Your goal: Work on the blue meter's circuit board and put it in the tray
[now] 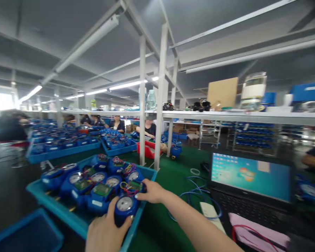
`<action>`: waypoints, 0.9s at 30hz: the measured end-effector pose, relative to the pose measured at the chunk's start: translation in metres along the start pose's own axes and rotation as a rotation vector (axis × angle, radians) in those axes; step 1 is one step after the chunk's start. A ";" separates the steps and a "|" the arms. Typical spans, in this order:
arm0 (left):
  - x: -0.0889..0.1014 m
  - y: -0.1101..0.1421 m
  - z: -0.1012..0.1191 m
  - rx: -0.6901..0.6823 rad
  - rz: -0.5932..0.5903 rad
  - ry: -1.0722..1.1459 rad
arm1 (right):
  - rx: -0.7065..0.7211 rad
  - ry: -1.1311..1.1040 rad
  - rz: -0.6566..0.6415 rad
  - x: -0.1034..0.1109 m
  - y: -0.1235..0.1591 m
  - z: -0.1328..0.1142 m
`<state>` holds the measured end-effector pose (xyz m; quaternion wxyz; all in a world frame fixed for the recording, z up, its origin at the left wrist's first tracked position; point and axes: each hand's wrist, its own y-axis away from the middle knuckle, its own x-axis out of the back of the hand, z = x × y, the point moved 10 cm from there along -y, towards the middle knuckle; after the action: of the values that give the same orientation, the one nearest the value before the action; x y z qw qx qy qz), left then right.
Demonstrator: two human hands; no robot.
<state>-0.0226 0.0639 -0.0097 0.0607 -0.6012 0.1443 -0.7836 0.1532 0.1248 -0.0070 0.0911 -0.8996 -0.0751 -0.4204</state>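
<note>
A blue meter (124, 204) with a round pale dial, a small circuit board and red and yellow wires sits at the near right corner of a blue tray (65, 217). My left hand (107, 224) grips its near end, thumb on one side and fingers on the other. At its far end, my right hand (151, 191) is closed round the circuit-board part. Behind and left of it, several similar meters (99, 194) crowd the tray, some with bare green boards and loose wires. The underside of the held meter is hidden.
An open laptop (249, 178) stands right on the green mat, with a blue cable (196, 190) and pink cloth (257, 231) nearby. Metal posts (161, 98) rise behind the tray. Another blue tray (26, 232) is at lower left. Co-workers sit beyond more meter-filled trays.
</note>
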 end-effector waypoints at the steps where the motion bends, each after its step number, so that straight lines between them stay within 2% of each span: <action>1: 0.001 0.002 0.003 0.008 -0.007 -0.010 | -0.008 0.007 -0.042 -0.004 -0.006 0.005; 7: -0.002 0.005 0.002 0.054 -0.084 0.047 | -0.058 0.023 -0.290 -0.017 -0.032 0.019; 14: -0.002 0.003 0.001 0.072 -0.119 0.068 | -0.012 -0.154 -0.477 -0.033 -0.032 0.008; 20: 0.000 0.001 0.001 0.077 -0.126 0.065 | 0.006 -0.320 -0.437 -0.038 -0.025 0.006; 27: -0.001 0.001 0.000 0.091 -0.132 0.068 | -0.042 -0.403 -0.307 -0.034 -0.020 0.007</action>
<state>-0.0220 0.0629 -0.0109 0.0312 -0.5793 0.0706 -0.8115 0.1324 0.1438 -0.0352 -0.0094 -0.9450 -0.2187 -0.2430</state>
